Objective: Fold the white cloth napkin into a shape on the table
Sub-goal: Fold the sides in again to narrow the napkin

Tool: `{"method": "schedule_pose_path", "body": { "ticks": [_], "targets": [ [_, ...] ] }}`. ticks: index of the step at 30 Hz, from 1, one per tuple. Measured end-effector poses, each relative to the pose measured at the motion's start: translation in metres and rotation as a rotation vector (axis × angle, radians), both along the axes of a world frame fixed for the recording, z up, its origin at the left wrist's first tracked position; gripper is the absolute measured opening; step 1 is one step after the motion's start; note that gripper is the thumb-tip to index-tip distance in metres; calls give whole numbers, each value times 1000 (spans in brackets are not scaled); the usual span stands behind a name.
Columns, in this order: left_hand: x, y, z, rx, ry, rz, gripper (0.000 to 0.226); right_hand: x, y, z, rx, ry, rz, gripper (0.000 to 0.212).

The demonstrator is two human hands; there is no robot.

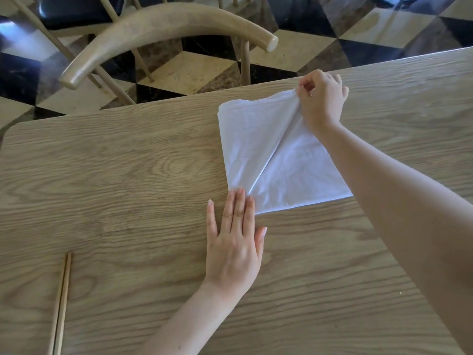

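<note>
We keep the napkin (276,160) on the bench (128,175). Our left hand (234,242) lies flat, fingers spread, pinning the near corner as an anchor, while our right hand (322,101) has its grip pinching the far corner, probably to draw a diagonal fold.

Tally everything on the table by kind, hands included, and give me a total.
White cloth napkin: 1
Wooden chopsticks: 2
Hands: 2, the left hand and the right hand
Total: 5
</note>
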State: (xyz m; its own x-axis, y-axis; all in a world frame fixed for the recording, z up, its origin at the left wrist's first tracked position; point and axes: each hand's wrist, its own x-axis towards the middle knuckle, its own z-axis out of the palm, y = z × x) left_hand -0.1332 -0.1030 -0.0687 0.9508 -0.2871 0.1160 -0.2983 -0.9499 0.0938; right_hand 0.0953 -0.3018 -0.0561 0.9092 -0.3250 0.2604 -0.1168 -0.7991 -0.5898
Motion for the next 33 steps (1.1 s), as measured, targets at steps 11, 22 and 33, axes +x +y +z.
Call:
{"method": "schedule_pose_path", "body": {
  "ticks": [11,22,33],
  "targets": [
    [1,-2,2,-11,5,-3,50,-115,61,15,-440,273,1153,62],
    [2,-1,5,100,39,-50,53,-21,52,2,-587,357,877,55],
    [3,2,0,-68,58,-78,53,-44,68,10,-504,275,858,56]
  ]
}}
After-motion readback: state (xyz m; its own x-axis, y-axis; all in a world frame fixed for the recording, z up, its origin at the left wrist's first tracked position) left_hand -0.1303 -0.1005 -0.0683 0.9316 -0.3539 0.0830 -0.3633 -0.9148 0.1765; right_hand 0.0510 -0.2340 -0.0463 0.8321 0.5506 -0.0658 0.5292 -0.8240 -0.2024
